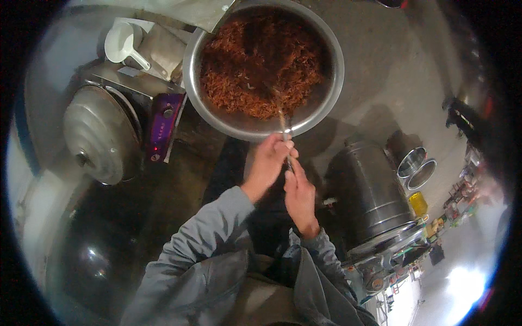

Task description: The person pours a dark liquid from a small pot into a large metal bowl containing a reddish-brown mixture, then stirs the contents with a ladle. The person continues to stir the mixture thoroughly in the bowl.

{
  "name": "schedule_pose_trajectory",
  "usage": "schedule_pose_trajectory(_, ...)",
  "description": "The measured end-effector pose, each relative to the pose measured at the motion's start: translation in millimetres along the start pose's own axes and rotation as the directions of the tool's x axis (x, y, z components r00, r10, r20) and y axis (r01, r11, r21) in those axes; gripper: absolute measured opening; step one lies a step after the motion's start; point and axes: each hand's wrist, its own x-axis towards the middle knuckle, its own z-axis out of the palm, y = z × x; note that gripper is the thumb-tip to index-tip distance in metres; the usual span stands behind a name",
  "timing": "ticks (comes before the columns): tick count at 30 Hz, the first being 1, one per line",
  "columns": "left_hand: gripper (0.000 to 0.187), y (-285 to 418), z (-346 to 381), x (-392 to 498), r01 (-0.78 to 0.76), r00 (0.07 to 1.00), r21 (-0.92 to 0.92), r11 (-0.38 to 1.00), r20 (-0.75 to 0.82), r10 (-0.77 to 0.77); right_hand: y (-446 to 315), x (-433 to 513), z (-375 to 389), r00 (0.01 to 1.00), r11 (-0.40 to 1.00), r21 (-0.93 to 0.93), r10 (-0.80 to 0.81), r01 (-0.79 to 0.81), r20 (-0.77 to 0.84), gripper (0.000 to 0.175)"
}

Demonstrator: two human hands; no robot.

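Observation:
Before me is a wide metal basin (pixel 332 104) holding a reddish-brown, shredded-looking food mass (pixel 236 89). Both my hands grip one thin stick-like utensil (pixel 282 118), whose far end runs down into the mass; its tip is hidden there. My left hand (pixel 271 155) is higher on the shaft, close to the basin's near rim. Lower down the same shaft, nearer my body, my right hand (pixel 301 195) is closed around it. Whether the utensil is a single stick or a pair, I cannot tell.
Left of the basin are a white plastic ladle (pixel 122 42), a purple control panel (pixel 163 126) with a red light, and a domed metal lid (pixel 100 136). To the right stands a large metal drum (pixel 373 183), with small metal bowls (pixel 412 163) and a yellow container (pixel 418 203) beyond it.

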Motion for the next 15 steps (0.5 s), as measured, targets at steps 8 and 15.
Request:
schedule_pose_trajectory(8, 0.017, -33.3, 12.6, 2.4, 0.177, 0.984, 0.1, 0.979, -0.043, -0.173, 8.9, -20.1, 10.1, 0.767, 0.483, 0.637, 0.573, -0.6, 0.288, 0.028)
schedule_pose_trajectory(15, 0.031, -35.9, -41.6, 57.9, 0.075, 0.98, 0.437, 0.897, -0.198, 0.015, 3.4, 29.2, 47.2, 0.699, -0.167, 0.765, 0.323, -0.622, 0.638, 0.032)
